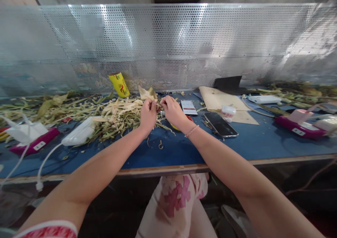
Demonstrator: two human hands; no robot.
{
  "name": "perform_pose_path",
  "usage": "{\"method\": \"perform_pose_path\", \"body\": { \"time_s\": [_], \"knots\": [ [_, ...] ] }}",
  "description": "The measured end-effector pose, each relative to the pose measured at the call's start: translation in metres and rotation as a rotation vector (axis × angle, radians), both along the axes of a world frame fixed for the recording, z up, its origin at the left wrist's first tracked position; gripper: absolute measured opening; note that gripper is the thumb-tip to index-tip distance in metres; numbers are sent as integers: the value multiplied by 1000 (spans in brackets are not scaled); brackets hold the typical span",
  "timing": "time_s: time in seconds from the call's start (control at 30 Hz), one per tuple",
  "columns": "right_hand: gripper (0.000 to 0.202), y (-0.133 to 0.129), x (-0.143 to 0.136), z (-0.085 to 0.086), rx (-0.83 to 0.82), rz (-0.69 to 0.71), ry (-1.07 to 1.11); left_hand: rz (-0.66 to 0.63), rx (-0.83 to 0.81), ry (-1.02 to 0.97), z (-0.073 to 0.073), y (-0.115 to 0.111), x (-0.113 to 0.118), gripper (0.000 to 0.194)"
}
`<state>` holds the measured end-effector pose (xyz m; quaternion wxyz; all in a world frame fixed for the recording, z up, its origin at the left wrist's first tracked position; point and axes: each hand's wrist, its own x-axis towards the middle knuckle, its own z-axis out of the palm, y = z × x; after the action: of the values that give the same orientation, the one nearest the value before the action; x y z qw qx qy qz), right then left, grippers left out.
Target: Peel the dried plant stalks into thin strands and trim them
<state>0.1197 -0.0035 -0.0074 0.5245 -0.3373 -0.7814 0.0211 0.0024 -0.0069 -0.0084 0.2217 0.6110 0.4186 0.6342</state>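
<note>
My left hand (148,115) is pinched closed over the middle of the blue table (163,155). Facing it, nearly touching, my right hand (173,112) is also pinched closed, with a bracelet at the wrist. A small brownish piece shows between the fingertips of both hands, too small to name. Just left of my left hand lies a heap of dry, pale green and straw-coloured plant strips (118,115). Broad pale husk-like pieces (144,93) rise behind the fingers. Under my right wrist, a red and yellow item (174,126) is partly hidden.
A yellow roll (119,84) stands tilted behind the heap. To the right lie a black phone (220,124), a lit screen (189,107) and brown paper (223,99). White power banks (79,132) and magenta units (298,127) with cables sit at the sides. A perforated metal panel (168,41) stands behind.
</note>
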Motion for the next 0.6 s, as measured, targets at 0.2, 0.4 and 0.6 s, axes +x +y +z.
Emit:
{"method": "perform_pose_path", "body": {
  "time_s": [0.2, 0.4, 0.6],
  "knots": [
    [12, 5, 0, -3, -3, 3, -8, -49, -88, -128, -4, 5, 2, 19],
    [14, 5, 0, -4, -14, 22, -37, -40, -144, -242, 1, 6, 2, 18],
    [12, 4, -1, -3, -56, 13, -20, 0, -138, -166, 1, 7, -1, 18]
  ]
}}
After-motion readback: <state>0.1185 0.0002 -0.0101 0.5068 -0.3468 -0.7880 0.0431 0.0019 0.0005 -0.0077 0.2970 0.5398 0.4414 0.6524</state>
